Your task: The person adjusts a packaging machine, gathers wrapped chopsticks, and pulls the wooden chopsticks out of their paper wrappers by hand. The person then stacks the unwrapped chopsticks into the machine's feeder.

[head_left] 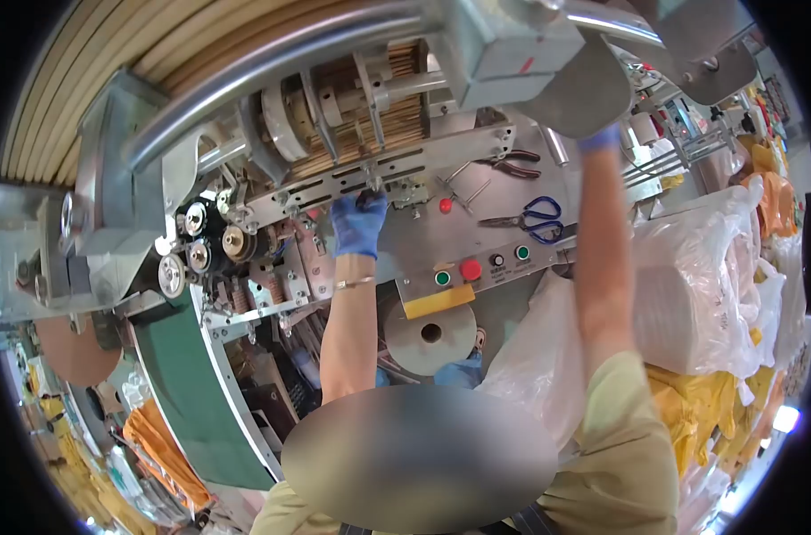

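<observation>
My left hand (358, 225), in a blue glove, is at the front edge of a slotted metal bar (312, 192) on the machine. Its fingers are curled in around a small dark part (367, 200), mostly covered by the glove. My right hand (599, 138), also blue-gloved, reaches far forward on the right beside a curved metal guard (584, 98). The guard hides most of it, so its fingers do not show. Between the hands, blue-handled scissors (543, 221) and dark-handled pliers (515, 164) lie on the metal top, near a T-shaped metal tool (465, 189).
Thin wooden sticks (405, 89) fill the feed section behind the bar. Pulleys (200, 254) sit at the left, above a green conveyor belt (196, 383). A button panel (481, 270) faces me. Stacked plastic-wrapped packs (691, 276) stand at the right, a white roll (430, 312) below.
</observation>
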Motion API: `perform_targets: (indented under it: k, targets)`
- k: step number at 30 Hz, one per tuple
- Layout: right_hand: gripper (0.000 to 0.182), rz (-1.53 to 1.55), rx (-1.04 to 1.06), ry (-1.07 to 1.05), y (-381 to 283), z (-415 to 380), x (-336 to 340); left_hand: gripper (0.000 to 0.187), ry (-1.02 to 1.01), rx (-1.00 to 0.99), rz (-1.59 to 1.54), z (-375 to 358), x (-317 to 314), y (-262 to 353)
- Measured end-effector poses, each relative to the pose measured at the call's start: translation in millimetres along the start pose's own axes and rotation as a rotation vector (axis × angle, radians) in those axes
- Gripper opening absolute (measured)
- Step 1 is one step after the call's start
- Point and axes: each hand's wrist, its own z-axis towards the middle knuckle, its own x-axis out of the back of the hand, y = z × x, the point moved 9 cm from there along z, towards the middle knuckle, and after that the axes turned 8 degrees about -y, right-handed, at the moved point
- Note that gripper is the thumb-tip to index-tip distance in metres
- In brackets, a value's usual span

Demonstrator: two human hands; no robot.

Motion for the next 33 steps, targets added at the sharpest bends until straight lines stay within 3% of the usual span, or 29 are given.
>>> perform_targets:
  k: [3, 5, 7, 9, 11, 12, 13, 14, 16, 18, 21, 22, 23, 24, 25, 27, 29, 32, 33]
  targets:
    - [0.021, -0.262, -0.094, -0.439, 25, 53, -46, 0.014, 0.061, -0.026, 0.039, 5, -1, 1]
    - [0.019, -0.285, -0.099, -0.500, 24, 54, -51, 0.017, 0.040, -0.009, 0.032, 14, 1, -1]
    - [0.017, -0.251, -0.061, -0.433, 16, 50, -42, 0.018, -0.053, 0.018, 0.013, 30, 10, 1]
    - [0.016, -0.091, 0.025, -0.171, -11, 22, -4, 0.015, -0.113, -0.091, 0.042, 8, 2, 6]
    - [0.014, 0.083, 0.032, 0.045, -28, -42, 29, 0.013, -0.152, -0.204, 0.088, -10, -11, 8]
    - [0.013, 0.138, -0.025, 0.058, -24, -80, 29, 0.016, -0.308, -0.156, 0.078, -20, -23, 5]
    - [0.015, 0.147, -0.081, 0.008, 2, -121, 11, 0.016, -0.309, -0.142, 0.079, -20, -26, 3]
    - [0.016, 0.235, -0.214, -0.172, 29, -165, -30, 0.017, -0.308, -0.135, 0.077, -22, -26, 2]
    - [0.033, 0.003, -0.197, -0.497, 42, -248, -107, 0.020, -0.311, -0.137, 0.086, -25, -28, 8]
    - [0.041, -0.117, -0.477, -0.855, 30, -277, -156, 0.023, -0.335, -0.167, 0.100, -27, -38, 25]
    - [0.043, -0.343, -0.425, -0.944, 21, -301, -204, 0.027, -0.478, -0.201, 0.177, -44, -61, 30]
    - [0.030, -0.364, -0.454, -0.968, 19, -304, -207, 0.030, -0.531, -0.165, 0.157, -50, -70, 29]
    - [0.024, -0.238, -0.431, -0.857, 15, -302, -197, 0.033, -0.578, -0.125, 0.138, -55, -76, 27]
    - [0.019, -0.114, -0.414, -0.744, 11, -305, -177, 0.040, -0.614, -0.237, 0.314, -55, -78, 34]
    - [0.014, 0.009, -0.393, -0.620, 0, -305, -160, 0.040, -0.570, -0.176, 0.230, -58, -79, 31]
    - [0.014, 0.665, -0.699, -0.508, -38, -301, -101, 0.039, -0.486, -0.060, 0.041, -67, -85, 23]
    - [0.021, 1.251, -0.872, -0.504, -114, -284, -61, 0.041, -0.507, -0.030, 0.041, -61, -79, 23]
    - [0.023, 1.626, -1.077, -0.732, -190, -273, -73, 0.041, -0.630, -0.006, 0.019, -50, -75, 27]
    - [0.023, 1.625, -1.117, -0.687, -195, -272, -82, 0.041, -0.681, -0.238, 0.478, -47, -74, 39]
